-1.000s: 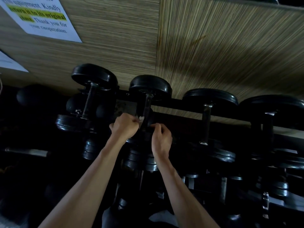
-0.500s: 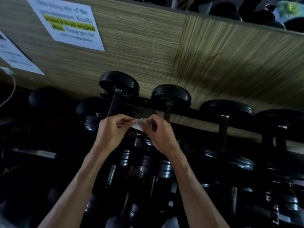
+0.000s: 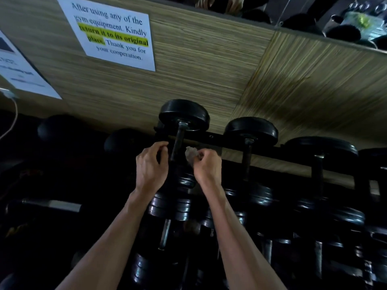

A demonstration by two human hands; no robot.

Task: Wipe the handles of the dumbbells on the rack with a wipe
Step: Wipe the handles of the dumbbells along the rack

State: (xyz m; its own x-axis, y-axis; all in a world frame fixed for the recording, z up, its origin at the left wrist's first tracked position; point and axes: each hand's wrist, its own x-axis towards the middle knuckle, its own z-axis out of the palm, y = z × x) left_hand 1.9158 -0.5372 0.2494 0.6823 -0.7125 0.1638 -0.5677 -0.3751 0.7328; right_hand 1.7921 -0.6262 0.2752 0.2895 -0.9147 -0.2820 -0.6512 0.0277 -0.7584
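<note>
Dim gym corner, wood-grain wall.
Wall point(image 3: 199, 76) w/ striated tan panels; seam at 1 o'clock. White notice point(image 3: 113, 34) at 11, yellow highlight; 2nd sheet point(image 3: 23, 74) at 9, white cable point(image 3: 12, 114) beside. Mirror strip point(image 3: 314, 15) at 1, blurred.

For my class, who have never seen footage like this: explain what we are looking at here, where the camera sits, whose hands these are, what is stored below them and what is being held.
The camera is worn on a person's head and looks forward and down, so the two bare arms reaching up into the picture are that person's own. Below them is a rack of black dumbbells, standing against a wood-look wall with a printed notice about returning gym equipment. The right hand pinches a small crumpled wipe just right of the dark handle of the nearest top-row dumbbell. The left hand is on the other side of that handle, fingers curled; whether it touches the handle cannot be told.
</note>
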